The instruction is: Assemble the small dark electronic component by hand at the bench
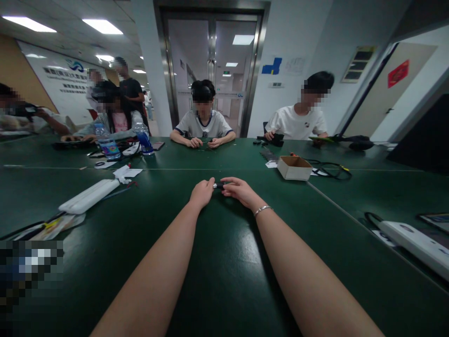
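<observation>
Where a wide dark green table (217, 281) fills most of the view, seen from the wearer's own head, a person (205, 121) in a pale shirt sits directly across it, in front of a glass door (189, 56). To the right of the middle stands an open cardboard box (293, 173), with a black cable (338, 175) looped beside it; to the left lie a long white bar (89, 196) and, farther back, two plastic bottles (108, 145). The wearer's bare arms reach forward from the bottom edge, and their hands meet near the middle of the table, well apart from the box and the bottles. The left hand (202, 194) is nearly closed, pinching the silver end of a small black piece (219, 186); the right hand (242, 191) (a bracelet (263, 210) circles its wrist) is loosely curled, its fingertips on the black end. So the piece sits between the two hands, though whether it touches the table cannot be told. The likeliest mishap, in my judgement, is a slip: the hold looks to be by fingertips only, so an uneven pull or twist could send the piece onto the smooth-looking tabletop, where its dark part would be hard to spot.
</observation>
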Demonstrator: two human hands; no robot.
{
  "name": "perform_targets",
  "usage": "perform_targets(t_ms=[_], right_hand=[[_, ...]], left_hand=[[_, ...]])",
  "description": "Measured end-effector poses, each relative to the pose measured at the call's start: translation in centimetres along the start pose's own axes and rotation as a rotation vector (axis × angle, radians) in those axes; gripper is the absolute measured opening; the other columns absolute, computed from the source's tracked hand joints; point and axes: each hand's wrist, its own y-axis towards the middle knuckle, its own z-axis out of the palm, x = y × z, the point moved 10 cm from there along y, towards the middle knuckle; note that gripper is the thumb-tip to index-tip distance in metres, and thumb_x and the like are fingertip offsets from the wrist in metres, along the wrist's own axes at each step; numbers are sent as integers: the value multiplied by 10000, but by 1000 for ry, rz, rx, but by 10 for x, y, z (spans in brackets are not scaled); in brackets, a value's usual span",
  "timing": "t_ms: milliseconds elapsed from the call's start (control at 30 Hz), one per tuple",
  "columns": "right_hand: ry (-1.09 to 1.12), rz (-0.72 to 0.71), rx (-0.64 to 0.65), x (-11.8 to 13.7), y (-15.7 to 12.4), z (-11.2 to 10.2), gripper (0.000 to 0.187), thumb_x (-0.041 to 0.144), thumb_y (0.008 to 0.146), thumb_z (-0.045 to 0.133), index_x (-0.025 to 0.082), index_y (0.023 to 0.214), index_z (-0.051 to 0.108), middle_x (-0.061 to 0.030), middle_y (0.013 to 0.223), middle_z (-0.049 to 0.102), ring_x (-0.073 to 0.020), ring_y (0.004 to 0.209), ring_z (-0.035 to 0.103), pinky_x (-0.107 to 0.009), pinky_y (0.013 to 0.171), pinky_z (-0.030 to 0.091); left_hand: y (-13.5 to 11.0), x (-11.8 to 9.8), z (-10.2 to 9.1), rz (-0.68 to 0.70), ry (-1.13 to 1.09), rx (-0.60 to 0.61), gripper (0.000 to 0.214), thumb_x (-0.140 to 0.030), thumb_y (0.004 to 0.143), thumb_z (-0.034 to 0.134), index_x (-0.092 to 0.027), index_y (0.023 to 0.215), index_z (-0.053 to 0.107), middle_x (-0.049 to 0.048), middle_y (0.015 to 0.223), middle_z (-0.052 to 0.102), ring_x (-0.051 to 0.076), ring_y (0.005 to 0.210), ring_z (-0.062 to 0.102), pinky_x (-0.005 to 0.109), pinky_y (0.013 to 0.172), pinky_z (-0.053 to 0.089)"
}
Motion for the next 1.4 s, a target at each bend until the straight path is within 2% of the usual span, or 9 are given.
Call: perform_targets(t_ms=[133,267,467,700,867,1033,1133,1233,1400], right_hand=[[4,0,-13,0,0,-1,239,7,762,668,136,963,656,-42,759,683,-99,601,661,-164,588,576],[18,1,-10,1,0,-1,227,11,768,667,131,960,654,-50,750,682,-106,601,662,-170,589,576],[52,-13,-42,2,-1,-3,176,36,793,651,134,940,658,-66,820,689,-108,595,659,-190,572,578],[31,-8,-8,2,-1,-1,223,9,780,630,138,960,657,-50,785,676,-106,610,659,-189,600,577],[24,-33,5,4,-2,-1,263,-18,743,623,151,942,652,-34,780,671,-108,625,661,-193,622,572],[35,-32,-13,2,-1,-3,127,100,795,668,155,904,632,-40,804,674,-103,607,659,-192,600,571],[39,-45,-7,4,-1,-3,167,114,781,704,167,920,628,-27,794,659,-109,611,666,-196,592,578],[64,-52,-10,5,0,-3,292,51,749,711,180,1001,640,-18,808,659,-124,665,681,-219,645,598],[84,-19,-10,3,-1,-1,199,-3,742,688,119,899,675,-69,906,690,-144,819,688,-224,776,587]], left_hand=[[-1,-8,0,73,11,9,494,-511,904,297,-182,681,589,60,787,635,189,723,561,280,647,360],[-2,-6,0,49,-1,23,566,-591,892,274,-181,644,575,59,719,636,190,669,561,292,634,359],[1,-4,4,82,-101,19,461,-552,894,329,-194,839,614,42,855,682,169,751,591,262,665,393],[0,-3,3,38,-34,37,619,-636,877,268,-178,669,628,50,698,657,188,650,573,283,604,341],[0,-5,2,41,-4,31,619,-618,885,273,-175,646,635,59,693,661,193,656,579,284,608,343],[2,-1,5,42,-14,37,611,-620,880,289,-178,655,646,48,664,650,186,622,567,279,589,335],[2,-1,5,44,-27,44,616,-621,881,290,-174,657,651,50,662,649,185,617,566,281,590,338],[1,-3,2,43,-37,37,614,-609,886,291,-171,652,651,53,668,652,191,640,576,282,607,350],[2,-2,1,47,-76,31,610,-597,890,276,-170,671,654,51,683,655,190,646,574,284,615,349]])
